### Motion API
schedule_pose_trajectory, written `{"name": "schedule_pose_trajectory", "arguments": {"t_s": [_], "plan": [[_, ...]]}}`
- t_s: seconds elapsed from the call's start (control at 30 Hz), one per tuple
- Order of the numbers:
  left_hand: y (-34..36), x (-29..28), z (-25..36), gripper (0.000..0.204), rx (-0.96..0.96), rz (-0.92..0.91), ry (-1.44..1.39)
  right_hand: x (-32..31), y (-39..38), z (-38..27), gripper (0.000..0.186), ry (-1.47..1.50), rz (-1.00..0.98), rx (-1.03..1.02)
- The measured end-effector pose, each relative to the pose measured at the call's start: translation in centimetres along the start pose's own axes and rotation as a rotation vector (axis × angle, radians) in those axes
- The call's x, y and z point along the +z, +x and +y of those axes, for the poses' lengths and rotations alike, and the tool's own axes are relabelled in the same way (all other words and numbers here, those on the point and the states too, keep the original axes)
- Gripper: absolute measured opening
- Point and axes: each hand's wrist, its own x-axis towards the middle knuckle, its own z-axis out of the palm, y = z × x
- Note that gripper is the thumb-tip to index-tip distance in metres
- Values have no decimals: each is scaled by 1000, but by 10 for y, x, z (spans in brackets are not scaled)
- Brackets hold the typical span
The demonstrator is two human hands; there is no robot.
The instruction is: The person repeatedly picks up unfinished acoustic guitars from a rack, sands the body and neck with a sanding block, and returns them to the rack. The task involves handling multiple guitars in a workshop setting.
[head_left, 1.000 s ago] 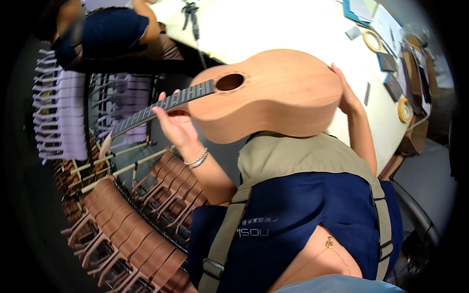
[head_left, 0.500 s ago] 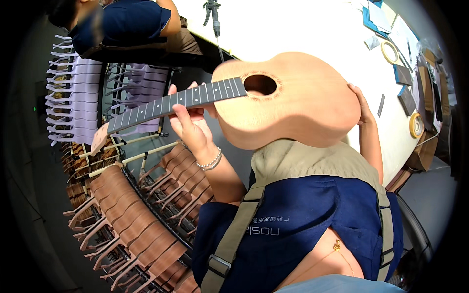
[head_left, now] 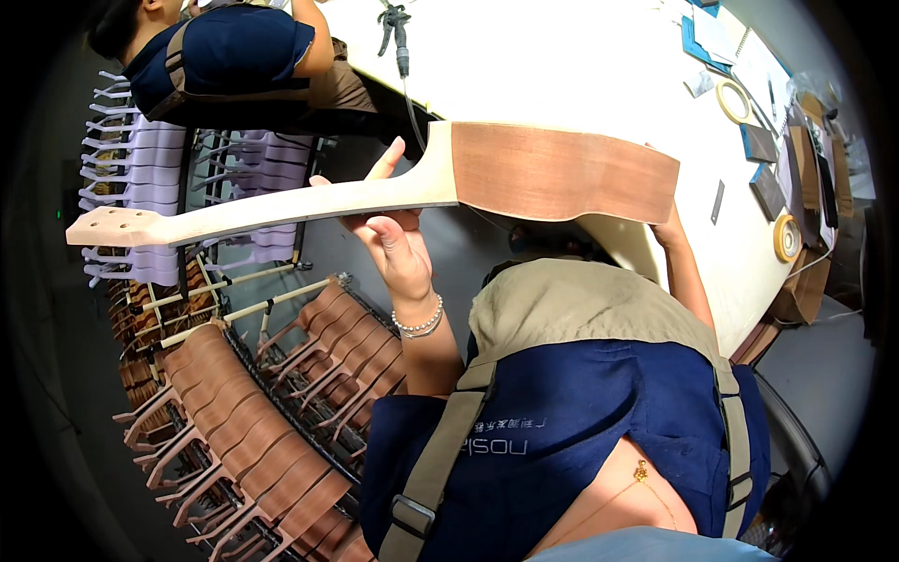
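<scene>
in front of the apron (head_left: pixel 581 298): one guitar (head_left: pixel 534 171), edge-on, neck (head_left: pixel 272 202) leftward, hiding part of the table (head_left: pixel 552 66) edge; front hidden. left hand (head_left: pixel 403 260): fingers spread loosely around neck, partly covered. right hand (head_left: pixel 669 229): mostly behind the body (head_left: pixel 623 183), grip can't be told. around: one air gun (head_left: pixel 401 45), one co-worker (head_left: pixel 243 51) cut off at top, two tape rolls (head_left: pixel 779 240). lower left: brown guitars (head_left: pixel 245 412), racked.

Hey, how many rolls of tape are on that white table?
2. One tape roll lies on the table's right side, beside the papers; the second roll lies nearer the wearer, by the right edge. Others may be hidden.
</scene>
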Motion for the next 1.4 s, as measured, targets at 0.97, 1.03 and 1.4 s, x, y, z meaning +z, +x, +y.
{"name": "schedule_pose_trajectory", "arguments": {"t_s": [0.97,1.03,1.4], "plan": [[-16,-42,-53,29,-457,552,17,44,-11,-91,95,-323,32,-66],[-17,-44,-60,28,-540,636,-88,49,-15,-101,97,-439,45,-163],[-73,-122,-160,38,-980,365,-677,81,-19,-134,106,-223,-321,-474]]}}
